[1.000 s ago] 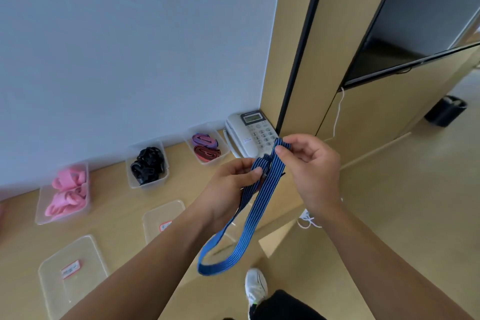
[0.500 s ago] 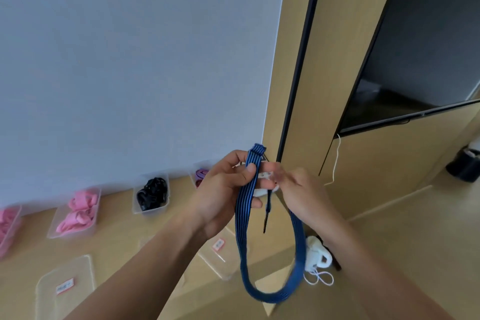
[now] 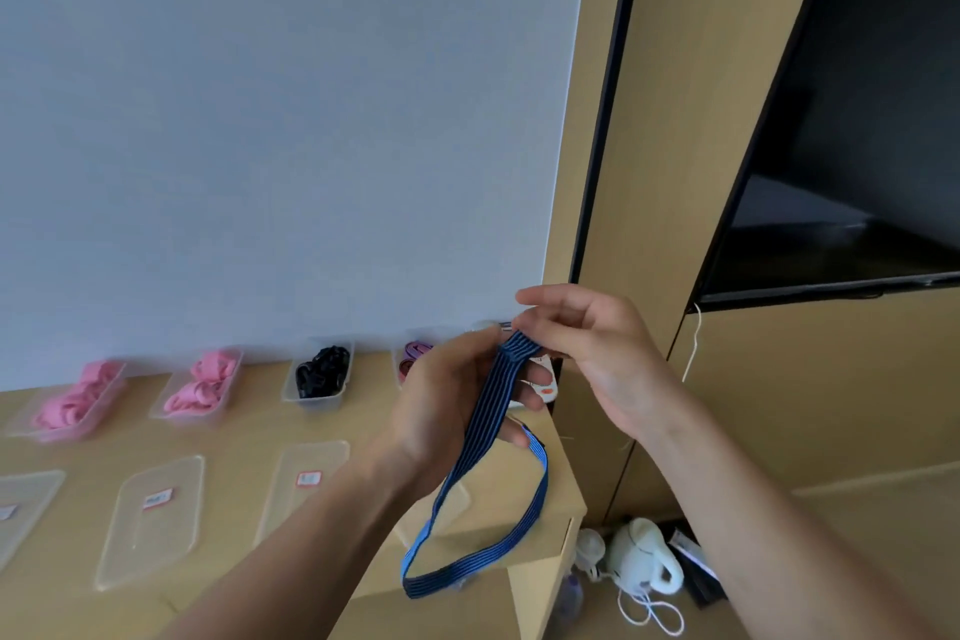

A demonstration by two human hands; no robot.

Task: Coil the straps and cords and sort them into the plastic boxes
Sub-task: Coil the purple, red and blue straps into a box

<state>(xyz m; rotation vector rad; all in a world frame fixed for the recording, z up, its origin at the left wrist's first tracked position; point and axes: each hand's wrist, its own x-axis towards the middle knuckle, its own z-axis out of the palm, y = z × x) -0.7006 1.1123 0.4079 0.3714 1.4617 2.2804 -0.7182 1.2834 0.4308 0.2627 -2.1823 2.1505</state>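
A blue striped strap hangs as a long loop in front of me over the table's right corner. My left hand grips its upper part, fingers curled round it. My right hand pinches the strap's top end between thumb and forefinger, the other fingers spread loosely. Along the wall stand clear plastic boxes: two with pink straps, one with black cords, one with purple and red straps, partly hidden by my left hand.
Three clear lids with red-edged labels lie flat on the wooden table. A white kettle and white cord lie on the floor below the table's right end. A dark screen hangs on the wooden wall at right.
The view tilted up and left. The strap's loop swung lower and leftward; my right hand slid up to the strap's top end and spread its fingers.
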